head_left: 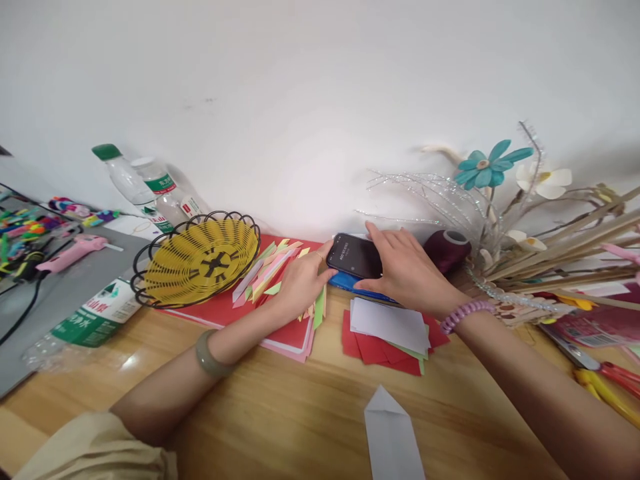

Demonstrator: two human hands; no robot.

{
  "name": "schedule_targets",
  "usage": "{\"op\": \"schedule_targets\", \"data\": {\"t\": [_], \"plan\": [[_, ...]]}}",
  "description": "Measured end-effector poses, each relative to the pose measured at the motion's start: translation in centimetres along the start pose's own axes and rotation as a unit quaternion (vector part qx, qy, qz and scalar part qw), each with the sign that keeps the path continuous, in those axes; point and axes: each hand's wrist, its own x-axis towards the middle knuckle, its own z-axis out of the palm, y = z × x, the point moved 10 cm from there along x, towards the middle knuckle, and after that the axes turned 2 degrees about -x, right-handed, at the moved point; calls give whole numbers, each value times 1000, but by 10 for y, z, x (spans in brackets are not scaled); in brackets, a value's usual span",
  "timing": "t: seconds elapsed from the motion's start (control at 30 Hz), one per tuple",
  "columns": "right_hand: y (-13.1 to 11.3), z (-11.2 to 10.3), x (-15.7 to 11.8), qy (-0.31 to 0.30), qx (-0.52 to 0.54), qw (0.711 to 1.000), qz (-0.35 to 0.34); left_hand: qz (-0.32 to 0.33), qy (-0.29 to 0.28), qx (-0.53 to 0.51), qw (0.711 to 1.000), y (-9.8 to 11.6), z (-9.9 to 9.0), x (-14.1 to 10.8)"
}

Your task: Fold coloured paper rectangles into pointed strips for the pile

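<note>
A black smartphone (354,256) lies screen up on a flat blue item (367,285) near the wall, dark with small white text. My left hand (303,280) has its thumb and fingertips at the phone's left end. At the other end, my right hand (407,267) grips the phone, index finger on the far side and thumb near the blue item. Below it are white paper slips (390,323) on red paper pieces (357,347) with some green. A folded white paper strip (393,433) with a pointed tip lies nearest me.
Coloured strips (265,270) lie on red sheets (200,313) by a yellow woven basket (200,253). Left are plastic bottles (95,317) and a pink glue gun (80,253). Right stand craft flowers (487,167), a dark purple object (445,250) and scissors (607,380).
</note>
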Motion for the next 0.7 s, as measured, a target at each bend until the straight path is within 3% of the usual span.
{"op": "schedule_targets", "data": {"t": [0.17, 0.27, 0.33, 0.43, 0.53, 0.63, 0.7], "plan": [[-16, -33, -32, 37, 69, 997, -25, 88, 43, 25, 995, 33, -23, -2], [-39, -43, -69, -9, 112, 991, -79, 147, 54, 29, 987, 68, -37, -12], [-55, -35, -96, -91, 156, 978, -105, 224, 61, 49, 971, 103, -41, -31], [-67, -19, -129, -156, 194, 963, -100, 306, -15, 46, 951, 147, -22, -73], [-75, -10, -147, -140, 182, 967, -109, 358, -48, 43, 931, 175, -1, -123], [-82, -12, -160, -84, 119, 981, -130, 392, -82, 101, 911, 184, 23, -164], [-88, -17, -170, -48, 63, 985, -152, 369, -104, 136, 913, 176, 33, -174]]}}
